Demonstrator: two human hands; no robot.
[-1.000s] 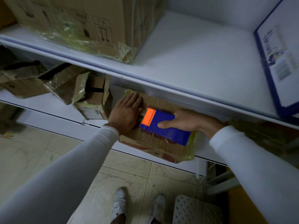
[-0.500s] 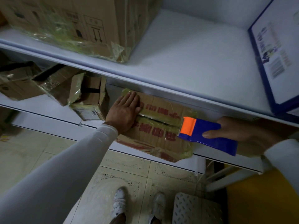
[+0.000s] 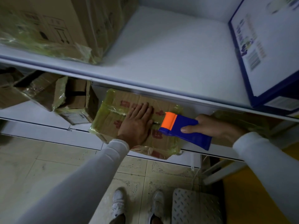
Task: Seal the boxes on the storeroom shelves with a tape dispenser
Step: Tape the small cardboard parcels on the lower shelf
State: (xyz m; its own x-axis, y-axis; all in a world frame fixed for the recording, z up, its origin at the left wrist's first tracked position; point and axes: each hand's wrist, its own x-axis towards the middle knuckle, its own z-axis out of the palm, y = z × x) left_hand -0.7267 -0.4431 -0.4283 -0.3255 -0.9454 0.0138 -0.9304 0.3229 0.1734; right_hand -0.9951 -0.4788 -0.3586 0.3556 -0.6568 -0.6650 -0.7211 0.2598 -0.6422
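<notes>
From my remote seat I saw the white upper shelf (image 3: 169,62) fill most of the view, with a large cardboard carton (image 3: 53,25) in crinkled plastic wrap at its left and a white box with blue edging (image 3: 267,50) at its right. Below it ran the lower shelf (image 3: 40,117), where some crushed, open cartons (image 3: 48,92) sat to the left. Just right of them lay the flat box (image 3: 111,117) being sealed, brown with red print and yellowish tape along its edges, its near corner hanging over the shelf lip. The tiled floor (image 3: 40,167) showed beneath, along with two white shoes (image 3: 118,206) and a perforated white step (image 3: 194,206).

The left hand (image 3: 137,123) lay flat on the box lid, its fingers straight and pressing down across the middle seam. The right hand (image 3: 208,126) gripped the blue handle of the tape dispenser (image 3: 186,128), thumb along the near side and fingers wrapped behind. The dispenser's orange head rested on the box top at the seam, just beside the left fingertips, near the right end of the box.
</notes>
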